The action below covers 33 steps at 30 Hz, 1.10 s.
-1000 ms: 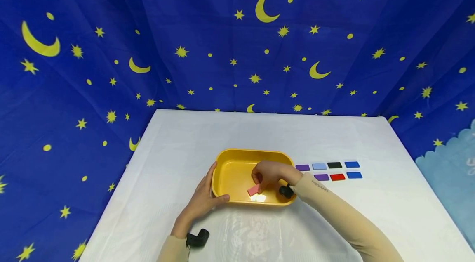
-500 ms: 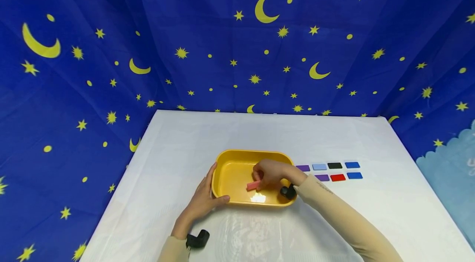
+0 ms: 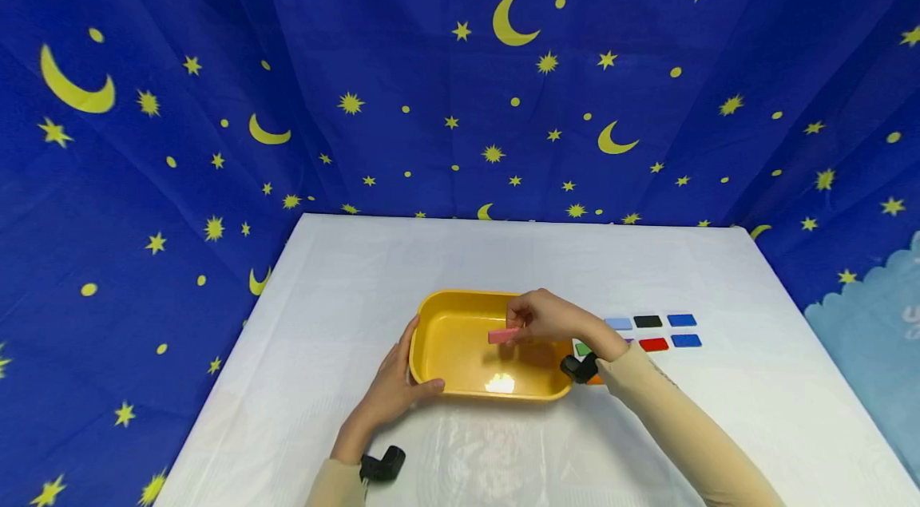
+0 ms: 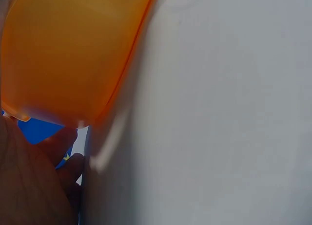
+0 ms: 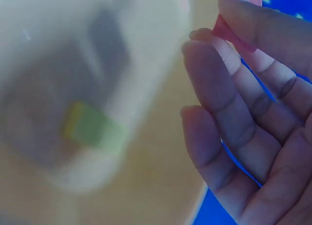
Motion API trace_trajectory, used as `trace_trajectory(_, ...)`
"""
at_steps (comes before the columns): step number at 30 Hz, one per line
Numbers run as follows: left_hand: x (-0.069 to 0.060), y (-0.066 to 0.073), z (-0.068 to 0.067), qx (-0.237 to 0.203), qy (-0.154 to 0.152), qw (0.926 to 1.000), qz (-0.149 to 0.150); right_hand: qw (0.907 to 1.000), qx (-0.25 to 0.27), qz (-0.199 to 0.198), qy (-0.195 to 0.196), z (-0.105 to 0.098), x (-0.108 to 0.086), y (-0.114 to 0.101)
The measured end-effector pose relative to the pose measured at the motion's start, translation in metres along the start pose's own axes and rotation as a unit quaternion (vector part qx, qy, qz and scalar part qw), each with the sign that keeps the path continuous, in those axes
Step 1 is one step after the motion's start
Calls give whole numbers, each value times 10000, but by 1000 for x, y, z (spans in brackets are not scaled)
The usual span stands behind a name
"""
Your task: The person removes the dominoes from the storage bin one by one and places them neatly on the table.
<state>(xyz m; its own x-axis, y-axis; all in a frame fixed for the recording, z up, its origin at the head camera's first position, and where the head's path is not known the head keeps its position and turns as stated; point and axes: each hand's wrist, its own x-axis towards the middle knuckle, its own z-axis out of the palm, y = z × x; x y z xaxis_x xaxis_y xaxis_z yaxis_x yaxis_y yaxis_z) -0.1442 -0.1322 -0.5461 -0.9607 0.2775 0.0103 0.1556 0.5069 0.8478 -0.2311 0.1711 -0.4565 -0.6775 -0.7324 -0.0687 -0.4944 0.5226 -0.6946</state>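
A yellow plastic tub [image 3: 460, 351] stands on the white table. My left hand [image 3: 391, 383] grips its left end, thumb over the near rim and fingers along the outer wall. In the left wrist view the fingers [image 4: 68, 166] lie by the tub's translucent orange-looking wall [image 4: 73, 54]. Above the tub's right half, my right hand [image 3: 549, 317] pinches a pink domino [image 3: 497, 337] between thumb and fingers. The right wrist view shows that pink domino [image 5: 234, 35] at the fingertips, partly covered by the thumb. A blurred green domino [image 5: 95, 127] is also there; its resting surface is unclear.
Right of the tub lie flat dominoes: light blue [image 3: 617, 323], black [image 3: 648, 321], blue [image 3: 682, 320], red [image 3: 654, 345], a second blue one [image 3: 686, 341] and green [image 3: 582, 349]. An orange piece [image 3: 595, 380] shows near the right wrist. A star-patterned blue cloth [image 3: 431, 76] hangs behind the table.
My right hand has lifted the pink domino from the tub floor, moving up and slightly right. Green and orange pieces have come into view. My left hand stays on the tub.
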Motion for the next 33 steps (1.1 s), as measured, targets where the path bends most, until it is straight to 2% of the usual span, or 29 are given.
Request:
trace_trajectory(5, -1, 1, 1, 1, -4, 10000, 20, 9962, 360, 417, 670, -14, -29, 9)
trace_trajectory(9, -1, 1, 0, 13, -11, 10000, 26, 9854, 830, 891, 1187, -19, -60, 20)
trace_trajectory(12, -1, 0, 0, 24, -7, 10000, 7, 9687, 1307, 1335, 1636, -17, -84, 33)
trace_trajectory(17, -1, 1, 0, 26, -31, 10000, -50, 9315, 1857, 2168, 2253, -10, -120, 51)
trace_trajectory(20, -2, 2, -1, 28, -37, 9999, -125, 9212, 1873, 2416, 2407, -6, -137, 60)
trace_trajectory(24, -2, 3, -1, 37, -9, 9999, -143, 9137, 1873, 2592, 2509, -3, -154, 69)
trace_trajectory(28, -2, 4, -1, 39, 2, 9999, -127, 9103, 1839, 2720, 2523, -1, -165, 76)
trace_trajectory(33, -2, 4, 0, 27, -2, 9999, -128, 9089, 1804, 2926, 2362, 4, -172, 83)
